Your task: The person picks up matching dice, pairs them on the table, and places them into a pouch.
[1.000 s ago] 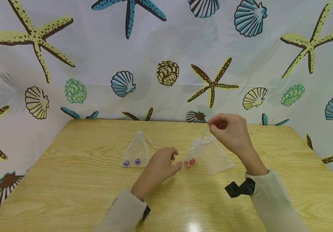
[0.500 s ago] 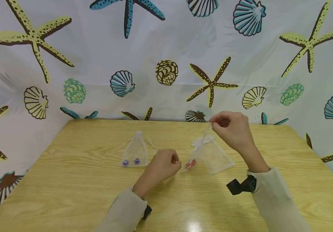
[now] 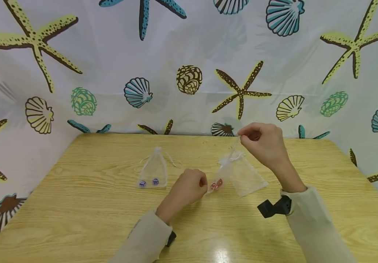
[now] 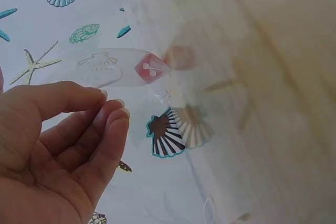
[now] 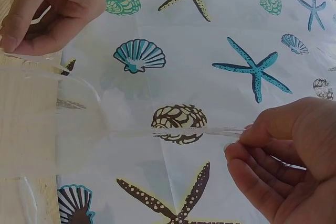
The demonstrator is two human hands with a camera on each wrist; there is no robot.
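In the head view, my right hand (image 3: 264, 146) pinches the white drawstring (image 5: 223, 130) between thumb and fingertips, and the cord runs taut to a sheer organza bag (image 3: 225, 170). Red dice (image 3: 216, 185) with white pips lie at the bottom of this tilted bag. My left hand (image 3: 190, 186) pinches the bag's lower left corner with curled fingers. Through the left wrist camera, one red die (image 4: 151, 69) shows close beyond the left fingertips. A second organza bag (image 3: 248, 179) with no dice visible lies flat just to the right, partly behind the first.
Left of my left hand lies another organza bag (image 3: 154, 168) with two blue dice (image 3: 155, 181) in it, its cords spread on the wooden table (image 3: 93, 204). A white cloth (image 3: 162, 62) printed with starfish and shells stands behind and at both sides.
My left fingers have curled in and come to the bag's corner. The right hand has risen slightly with the drawstring, which has straightened, and the red dice have tilted.
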